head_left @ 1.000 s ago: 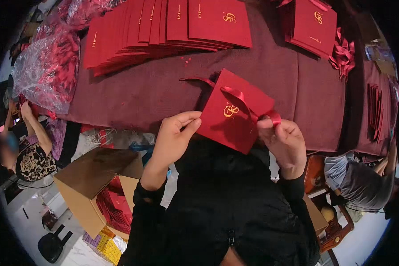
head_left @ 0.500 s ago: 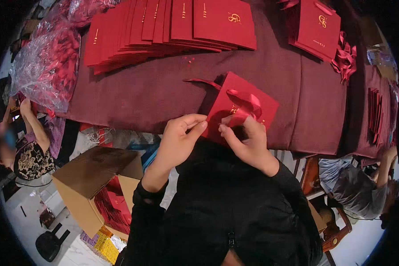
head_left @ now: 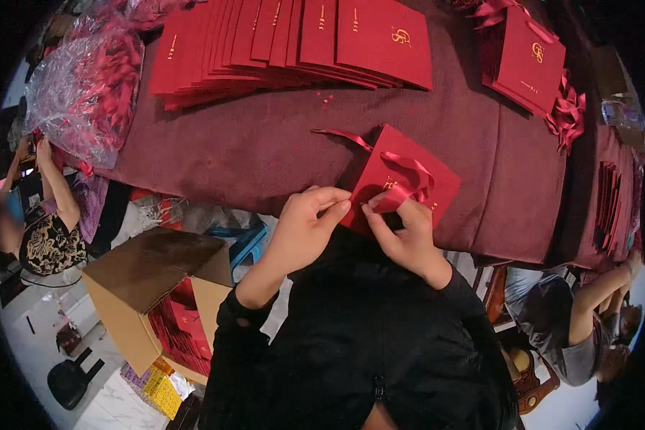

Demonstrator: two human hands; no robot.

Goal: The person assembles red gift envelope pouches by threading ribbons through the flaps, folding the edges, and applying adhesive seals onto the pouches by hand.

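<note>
A red paper gift bag (head_left: 438,179) with gold print lies tilted at the table's near edge, in front of me. My left hand (head_left: 307,228) is closed in a pinch at the bag's left edge. Between the thumb and fingers of my right hand (head_left: 411,242) is a red ribbon (head_left: 395,195), looped over the front of the bag. Another length of ribbon sticks out past the bag's upper left corner. My right fingers cover part of the gold print.
A fanned row of red bags (head_left: 294,43) lies at the back. More bags (head_left: 529,64) stand at the right beside bunched ribbons (head_left: 567,118). Plastic-wrapped ribbons (head_left: 86,93) sit left. An open carton (head_left: 150,269) is below. One person (head_left: 54,229) is left, another (head_left: 562,315) right.
The camera view has shifted slightly, so the table's contents appear further right. My right hand has drawn the ribbon down a little towards the bag's left edge. My left hand keeps its pinch.
</note>
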